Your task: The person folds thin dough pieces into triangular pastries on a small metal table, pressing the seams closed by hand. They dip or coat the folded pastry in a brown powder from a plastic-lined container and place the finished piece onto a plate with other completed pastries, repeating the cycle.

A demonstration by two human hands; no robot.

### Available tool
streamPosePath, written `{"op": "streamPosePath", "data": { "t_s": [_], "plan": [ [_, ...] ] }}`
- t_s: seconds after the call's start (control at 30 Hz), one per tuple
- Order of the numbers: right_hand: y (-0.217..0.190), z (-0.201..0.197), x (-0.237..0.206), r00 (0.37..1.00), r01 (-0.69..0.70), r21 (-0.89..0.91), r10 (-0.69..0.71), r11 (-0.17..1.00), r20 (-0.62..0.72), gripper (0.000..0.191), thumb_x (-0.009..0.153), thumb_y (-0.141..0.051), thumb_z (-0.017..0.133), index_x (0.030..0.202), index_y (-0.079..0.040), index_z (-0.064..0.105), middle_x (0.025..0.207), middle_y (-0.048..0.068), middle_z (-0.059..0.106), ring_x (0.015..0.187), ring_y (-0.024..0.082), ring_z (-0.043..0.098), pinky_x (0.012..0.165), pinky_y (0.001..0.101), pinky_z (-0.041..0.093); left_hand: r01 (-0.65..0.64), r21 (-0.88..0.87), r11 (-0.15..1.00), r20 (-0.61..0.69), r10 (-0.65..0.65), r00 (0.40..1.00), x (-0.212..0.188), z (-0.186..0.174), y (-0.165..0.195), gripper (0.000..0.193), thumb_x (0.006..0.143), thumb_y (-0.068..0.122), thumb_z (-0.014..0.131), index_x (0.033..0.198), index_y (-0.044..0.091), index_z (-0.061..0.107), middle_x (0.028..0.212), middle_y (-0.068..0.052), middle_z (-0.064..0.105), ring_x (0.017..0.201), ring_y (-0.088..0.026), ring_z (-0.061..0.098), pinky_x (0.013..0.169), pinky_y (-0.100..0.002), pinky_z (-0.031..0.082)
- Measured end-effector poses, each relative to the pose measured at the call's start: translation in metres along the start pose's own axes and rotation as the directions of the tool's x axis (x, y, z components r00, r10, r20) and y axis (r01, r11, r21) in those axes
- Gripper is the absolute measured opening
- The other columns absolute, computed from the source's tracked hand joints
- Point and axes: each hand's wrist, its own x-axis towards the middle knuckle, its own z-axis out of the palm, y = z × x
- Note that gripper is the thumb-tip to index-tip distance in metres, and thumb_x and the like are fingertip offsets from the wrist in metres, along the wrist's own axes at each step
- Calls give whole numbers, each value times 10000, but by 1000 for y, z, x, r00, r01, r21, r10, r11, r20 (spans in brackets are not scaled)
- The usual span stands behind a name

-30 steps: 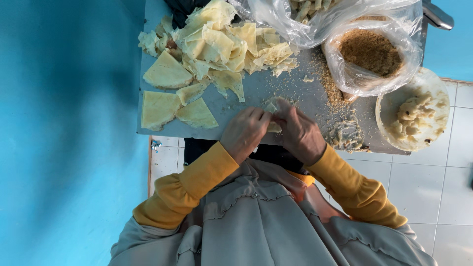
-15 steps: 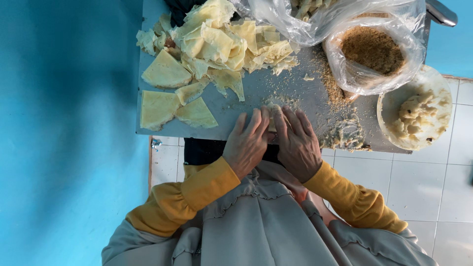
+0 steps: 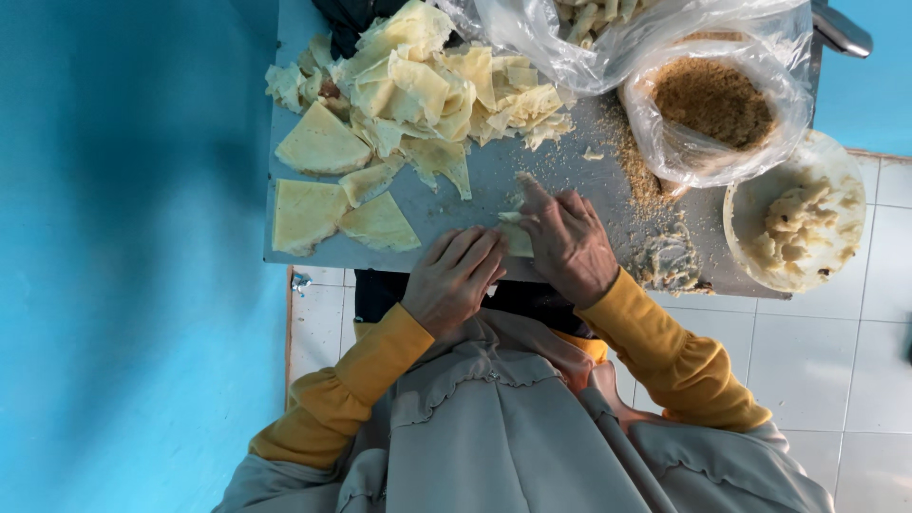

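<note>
On a grey table (image 3: 456,185) by a blue wall, the left hand (image 3: 454,277) and right hand (image 3: 567,242) press, fingers curled, on a small pale dough roll (image 3: 516,237) at the near edge, with triangular wrapper sheets (image 3: 323,142) piled beyond and a bag of brown crumbs (image 3: 712,100) to the right.

Location: a small food-preparation area, probably a home kitchen. Indicators: a grey metal bench (image 3: 475,180) carrying a pile of pale cut pastry sheets (image 3: 418,90), a clear bag of brown crumbs (image 3: 712,104) and a bowl of pale filling (image 3: 798,223). White floor tiles (image 3: 836,370) adjoin a bright blue wall (image 3: 123,256).
</note>
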Motion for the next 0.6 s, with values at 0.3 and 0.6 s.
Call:
{"op": "streamPosePath", "data": {
  "t_s": [0.3,0.6],
  "plan": [
    [74,-56,73,995,28,15,-27,999,-100,512,1127,38,596,1558,-101,356,930,119,720,644,184,651,476,275,538,24,-104,994,-34,-28,999,0,2,-3,351,1021,181,668,1327,10,642,1346,-110,603,1257,-280,564,1081,-444,473],
    [141,-107,41,988,-154,-167,149,974,-42,196,1065,67,633,1203,-32,535,1045,180,758,910,280,776,763,376,632,48,-192,980,-38,-56,998,7,0,-9,308,991,126,672,1276,11,663,1307,-110,629,1244,-289,579,1072,-446,489]
  ]
}}
